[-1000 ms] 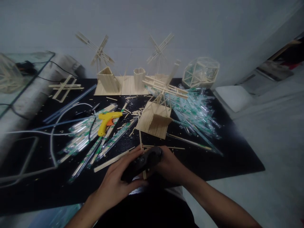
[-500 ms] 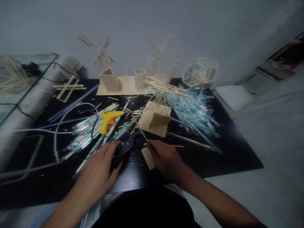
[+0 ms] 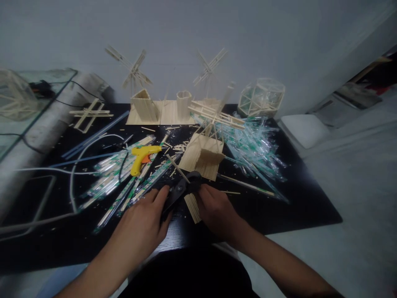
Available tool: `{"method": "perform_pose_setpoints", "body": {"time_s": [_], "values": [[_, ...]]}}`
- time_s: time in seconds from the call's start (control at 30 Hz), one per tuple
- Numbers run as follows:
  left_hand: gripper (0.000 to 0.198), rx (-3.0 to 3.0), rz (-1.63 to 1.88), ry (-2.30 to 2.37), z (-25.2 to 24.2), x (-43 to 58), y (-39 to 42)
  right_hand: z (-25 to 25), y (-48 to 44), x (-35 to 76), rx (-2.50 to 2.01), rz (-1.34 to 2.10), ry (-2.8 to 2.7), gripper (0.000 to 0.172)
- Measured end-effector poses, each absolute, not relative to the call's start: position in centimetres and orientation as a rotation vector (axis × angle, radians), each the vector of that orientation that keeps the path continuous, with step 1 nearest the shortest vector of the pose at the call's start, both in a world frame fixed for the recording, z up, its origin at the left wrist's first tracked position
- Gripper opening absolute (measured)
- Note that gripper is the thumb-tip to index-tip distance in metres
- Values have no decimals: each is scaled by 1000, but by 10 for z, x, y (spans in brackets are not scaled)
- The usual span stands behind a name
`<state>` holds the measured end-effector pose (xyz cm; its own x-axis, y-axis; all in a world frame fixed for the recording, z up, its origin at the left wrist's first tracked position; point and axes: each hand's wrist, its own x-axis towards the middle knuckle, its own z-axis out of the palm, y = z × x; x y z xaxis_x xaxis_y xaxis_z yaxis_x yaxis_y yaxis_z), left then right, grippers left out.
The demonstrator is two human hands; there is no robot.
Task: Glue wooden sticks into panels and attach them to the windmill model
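Observation:
My left hand (image 3: 144, 221) is closed around the handles of dark cutting pliers (image 3: 180, 190). The pliers' head reaches to the fingertips of my right hand (image 3: 217, 211). My right hand pinches a thin wooden stick (image 3: 177, 167), which slants up and left across the pliers' jaws; whether the jaws touch it I cannot tell. Partly under my right hand lies a small panel of joined sticks (image 3: 192, 208). Just beyond the hands stands a stick-built windmill model (image 3: 204, 153), with its crossed blades (image 3: 215, 115) above the base.
A yellow glue gun (image 3: 141, 158) lies on packaged sticks (image 3: 113, 169) at the left. Plastic wrappers (image 3: 257, 145) are heaped at the right of the black table (image 3: 297, 211). More stick models (image 3: 145, 105) stand along the wall, and a white cable (image 3: 74, 174) loops at the left.
My left hand has brought the pliers up and to the right, to the stick and my right hand. The stick's far end has shifted slightly left and down.

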<state>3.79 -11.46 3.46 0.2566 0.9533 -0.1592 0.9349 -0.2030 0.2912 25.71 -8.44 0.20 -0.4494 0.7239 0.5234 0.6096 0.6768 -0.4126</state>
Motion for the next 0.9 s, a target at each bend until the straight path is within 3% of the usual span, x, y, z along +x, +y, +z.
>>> {"method": "perform_pose_setpoints", "body": {"time_s": [0.3, 0.63, 0.9], "values": [[48, 2209, 78, 1718, 36, 40, -114, 0, -83, 257, -1040, 208, -2193, 27], [36, 2078, -262, 1798, 46, 52, -106, -4, -80, 256, -1113, 213, -2221, 27], [38, 2106, -268, 1801, 34, 48, -102, -7, -80, 255, -1242, 320, -2331, 25]]}}
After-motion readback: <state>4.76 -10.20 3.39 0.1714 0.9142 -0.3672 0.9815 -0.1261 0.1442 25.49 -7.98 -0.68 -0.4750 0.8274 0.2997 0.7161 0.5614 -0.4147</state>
